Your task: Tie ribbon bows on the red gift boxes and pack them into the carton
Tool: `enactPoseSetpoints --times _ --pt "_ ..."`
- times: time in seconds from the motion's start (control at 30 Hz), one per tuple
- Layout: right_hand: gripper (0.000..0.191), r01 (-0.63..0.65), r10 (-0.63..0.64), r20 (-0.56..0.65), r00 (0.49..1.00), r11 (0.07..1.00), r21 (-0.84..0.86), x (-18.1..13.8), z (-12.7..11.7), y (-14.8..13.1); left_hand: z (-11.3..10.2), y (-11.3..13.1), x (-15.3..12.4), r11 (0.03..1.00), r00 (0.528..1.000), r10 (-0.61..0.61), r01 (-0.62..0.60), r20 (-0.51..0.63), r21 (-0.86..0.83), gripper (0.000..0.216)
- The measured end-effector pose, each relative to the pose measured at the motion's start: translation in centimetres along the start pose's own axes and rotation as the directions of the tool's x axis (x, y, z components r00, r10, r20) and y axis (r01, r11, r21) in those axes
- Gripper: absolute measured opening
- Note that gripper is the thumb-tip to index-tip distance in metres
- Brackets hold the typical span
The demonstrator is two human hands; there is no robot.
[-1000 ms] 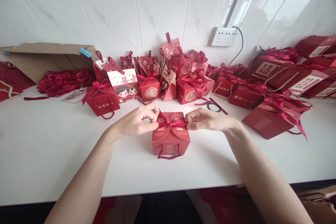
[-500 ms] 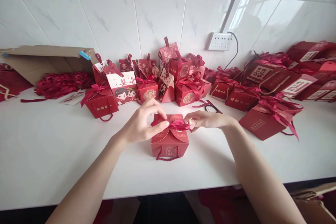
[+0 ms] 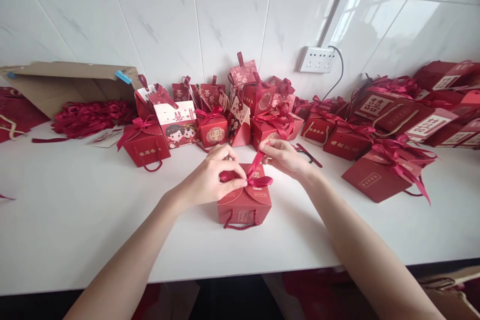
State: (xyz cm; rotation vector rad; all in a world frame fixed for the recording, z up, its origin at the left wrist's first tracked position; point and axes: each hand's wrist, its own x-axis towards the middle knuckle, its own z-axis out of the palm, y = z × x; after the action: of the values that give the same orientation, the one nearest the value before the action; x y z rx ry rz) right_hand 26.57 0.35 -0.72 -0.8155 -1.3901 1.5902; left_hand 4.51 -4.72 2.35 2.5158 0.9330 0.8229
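Now the left hand (image 3: 213, 176) pinches the red ribbon (image 3: 263, 181) near its knot, thumb and fingers drawn together. Just beside it, the right hand (image 3: 285, 158), fingers likewise closed, grips one raised ribbon end. Beneath both hands sits the red box (image 3: 258, 205), rope handle (image 3: 242, 227) on its near side.

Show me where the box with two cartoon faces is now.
In the head view, the cartoon-face box stands left of centre, between a rope-handled red box and a red box with a round gold emblem.
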Motion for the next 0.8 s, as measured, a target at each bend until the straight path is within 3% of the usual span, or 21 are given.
enactPoseSetpoints --times 0.07,0.13,0.2,0.27,0.33,0.37,0.43,0.5,0.6,0.8 --pt "0.033 -0.062 0.061 -0.003 0.998 0.996 -0.062 1.0 0.1 1.4 0.0 0.0 0.0 1.000 1.000 0.013 -0.013 -0.012 0.007 0.009" --pt "0.032 -0.107 0.087 -0.102 0.991 0.970 -0.218 1.5 0.1 2.0 0.1 0.0 0.0 0.999 0.998 0.026 -0.025 -0.059 0.031 0.008" --pt "0.029 -0.109 -0.015 -0.287 0.958 0.906 -0.409 1.6 0.1 1.3 0.1 0.0 0.0 0.995 0.987 0.063 -0.051 -0.145 0.085 0.014" --pt "0.025 -0.070 -0.168 -0.337 0.926 0.801 -0.594 1.4 0.7 -0.7 0.0 0.0 -0.1 0.981 0.965 0.137 -0.101 -0.226 0.164 0.017" --pt "0.027 0.015 -0.216 -0.175 0.960 0.670 -0.742 1.3 2.1 -3.3 0.0 0.0 -0.1 0.953 0.933 0.245 -0.181 -0.265 0.244 0.014" --pt "0.029 0.063 -0.178 -0.058 0.982 0.604 -0.795 1.3 3.0 -4.5 0.0 0.0 -0.2 0.934 0.914 0.302 -0.226 -0.272 0.277 0.011" --pt "0.030 0.121 -0.016 0.129 0.991 0.490 -0.864 1.6 4.9 -6.5 0.1 -0.1 -0.2 0.895 0.876 0.398 -0.307 -0.272 0.322 0.008" --pt "0.027 0.150 0.164 0.231 0.959 0.397 -0.905 2.3 6.5 -7.5 0.2 -0.2 -0.2 0.873 0.856 0.444 -0.346 -0.265 0.344 0.008" --pt "0.022 0.191 0.343 0.314 0.885 0.346 -0.918 3.3 7.8 -7.7 0.3 -0.4 -0.2 0.864 0.862 0.448 -0.348 -0.239 0.364 0.012" --pt "0.031 0.218 0.499 0.332 0.800 0.274 -0.937 4.0 8.6 -7.9 0.5 -0.2 -0.1 0.836 0.843 0.488 -0.377 -0.224 0.399 0.016"
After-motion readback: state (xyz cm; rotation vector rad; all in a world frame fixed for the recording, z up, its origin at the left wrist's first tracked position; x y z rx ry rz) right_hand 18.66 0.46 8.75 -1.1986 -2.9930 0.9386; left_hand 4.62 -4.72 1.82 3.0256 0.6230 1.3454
